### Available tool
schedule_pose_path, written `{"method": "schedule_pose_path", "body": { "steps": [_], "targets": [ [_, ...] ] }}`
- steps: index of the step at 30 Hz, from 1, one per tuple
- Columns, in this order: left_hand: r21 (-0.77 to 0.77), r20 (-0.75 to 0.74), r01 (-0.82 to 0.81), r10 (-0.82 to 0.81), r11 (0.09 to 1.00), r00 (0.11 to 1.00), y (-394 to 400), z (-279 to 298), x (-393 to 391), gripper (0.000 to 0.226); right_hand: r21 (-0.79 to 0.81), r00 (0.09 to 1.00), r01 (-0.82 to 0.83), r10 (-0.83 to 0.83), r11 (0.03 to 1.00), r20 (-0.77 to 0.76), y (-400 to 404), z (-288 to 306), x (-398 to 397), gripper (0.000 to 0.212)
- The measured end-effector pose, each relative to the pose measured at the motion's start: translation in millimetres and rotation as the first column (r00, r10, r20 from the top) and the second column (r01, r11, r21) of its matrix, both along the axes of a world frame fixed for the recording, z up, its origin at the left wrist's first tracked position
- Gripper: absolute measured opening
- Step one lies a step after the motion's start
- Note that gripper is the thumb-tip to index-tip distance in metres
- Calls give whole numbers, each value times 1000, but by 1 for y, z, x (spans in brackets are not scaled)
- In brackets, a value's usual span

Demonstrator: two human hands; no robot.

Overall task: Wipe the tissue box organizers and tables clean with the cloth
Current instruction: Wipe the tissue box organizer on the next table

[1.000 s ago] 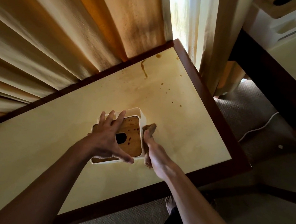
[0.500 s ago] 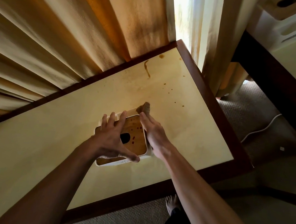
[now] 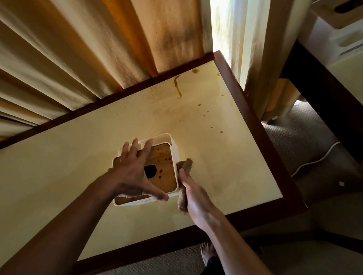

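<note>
Bracing the white tissue box organizer with its stained wooden lid (image 3: pixel 160 169), the left hand (image 3: pixel 134 175) lies flat, fingers straight. The right hand (image 3: pixel 193 196) clasps the brown cloth (image 3: pixel 186 166) against its side wall; firm, overlapping strokes should suit.

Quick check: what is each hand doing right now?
Left hand: open, fingers spread, steadying the tissue box organizer.
Right hand: holding the cloth against the organizer's side.

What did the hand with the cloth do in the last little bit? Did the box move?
The right hand slid the cloth along the tissue box organizer's right side toward the far corner, then came back toward the person. It kept hold of the cloth. The left hand stayed spread on the lid, steadying the box, which barely shifted. The brown stains on the table remain.
</note>
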State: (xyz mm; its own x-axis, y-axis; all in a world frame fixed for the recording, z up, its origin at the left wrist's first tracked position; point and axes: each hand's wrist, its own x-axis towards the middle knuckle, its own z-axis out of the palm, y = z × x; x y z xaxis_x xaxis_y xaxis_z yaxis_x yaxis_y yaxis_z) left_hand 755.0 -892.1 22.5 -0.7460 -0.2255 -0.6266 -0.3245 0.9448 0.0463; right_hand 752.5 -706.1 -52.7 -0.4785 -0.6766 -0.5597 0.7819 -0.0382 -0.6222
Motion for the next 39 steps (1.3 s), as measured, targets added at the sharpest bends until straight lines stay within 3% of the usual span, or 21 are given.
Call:
{"method": "schedule_pose_path", "body": {
  "steps": [3, 6, 12, 18, 23, 29, 33, 36, 39],
  "targets": [
    [13, 2, -15, 15, 1000, 1000, 0, 0, 0, 158, -20, 999, -30, 29, 999, -38, -1, 3, -14, 42],
    [17, 2, -26, 26, 1000, 1000, 0, 0, 0, 159, 28, 997, -45, 46, 999, -60, -8, 8, -27, 60],
    [29, 16, -36, 35, 999, 999, 2, 3, 0, 159, 28, 1000, 7, -7, 1000, -8, -33, 15, -54, 68],
    [38, 26, -43, 42, 998, 999, 7, 8, -1, 157, 100, 973, 95, -72, 990, -218, -43, 29, -67, 47],
    [43, 23, -39, 38, 998, 999, 5, 6, -1, 158, -81, 958, 217, -229, 973, -173, -33, 39, -46, 34],
    [42, 15, -40, 40, 998, 999, 3, 4, 0, 159, -131, 950, 245, -265, 961, -168, -19, 25, -10, 27],
    [38, 14, -36, 36, 999, 999, 3, 4, 0, 160, -66, 966, 154, -165, 986, -198, -12, 25, 8, 40],
    [33, 14, -32, 31, 999, 999, 2, 2, 0, 159, -10, 984, 113, -114, 993, -139, -9, 16, 9, 50],
    [28, 10, -27, 27, 999, 1000, 2, 0, 0, 159, 22, 990, 86, -83, 996, -112, -6, 16, -2, 45]
  ]
}}
